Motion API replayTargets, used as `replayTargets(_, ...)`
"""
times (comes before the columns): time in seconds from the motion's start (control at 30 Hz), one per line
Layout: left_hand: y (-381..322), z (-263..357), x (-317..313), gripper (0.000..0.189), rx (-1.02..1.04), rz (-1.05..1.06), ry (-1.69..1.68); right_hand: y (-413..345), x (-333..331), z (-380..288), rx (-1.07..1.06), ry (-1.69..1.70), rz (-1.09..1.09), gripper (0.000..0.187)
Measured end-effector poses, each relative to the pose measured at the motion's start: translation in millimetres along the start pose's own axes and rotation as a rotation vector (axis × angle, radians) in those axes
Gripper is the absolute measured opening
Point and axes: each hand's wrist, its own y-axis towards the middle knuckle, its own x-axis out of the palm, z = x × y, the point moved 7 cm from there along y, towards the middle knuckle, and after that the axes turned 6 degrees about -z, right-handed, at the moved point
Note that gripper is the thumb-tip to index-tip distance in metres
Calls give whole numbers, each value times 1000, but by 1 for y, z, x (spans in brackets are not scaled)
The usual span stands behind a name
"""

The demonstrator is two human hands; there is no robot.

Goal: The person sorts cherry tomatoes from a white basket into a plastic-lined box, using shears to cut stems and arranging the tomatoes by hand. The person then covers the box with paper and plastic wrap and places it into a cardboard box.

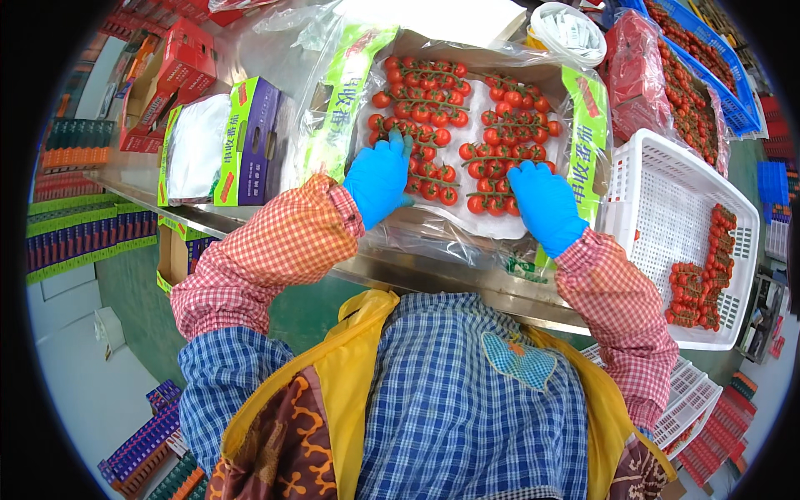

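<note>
In front of me, an open cardboard box with green printed flaps holds two columns of cherry tomatoes on the vine over a white liner. My left hand, in a blue glove, reaches over the box's near left side. Its fingertips touch the lower trusses of the left column of tomatoes, with the thumb apart from the fingers. At the near right corner my right hand, gloved alike, bends its fingers over the lower end of the right column of tomatoes. Its thumb is hidden, so its hold is unclear. Clear plastic film lines the box.
A white plastic crate with some tomato trusses stands at right. Beyond it are a blue crate and a red box of tomatoes. A white tub of sachets sits behind. Left stands a green and purple carton holding white sheets.
</note>
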Motion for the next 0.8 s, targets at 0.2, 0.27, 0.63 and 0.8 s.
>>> replayTargets(0.2, 4, 1, 15, 83, -7, -13, 76, 17, -16, 8, -89, 415, 135, 23)
replayTargets(0.27, 6, 4, 16, 84, -8, 5, 87, 34, -21, 6, -117, 469, 183, 29)
replayTargets(0.63, 12, 7, 24, 83, -22, 43, 97, 143, 14, -30, -265, 697, -181, 30)
replayTargets(0.8, 19, 10, 25, 73, -5, 64, 84, 133, 14, -29, -89, 716, -194, 29)
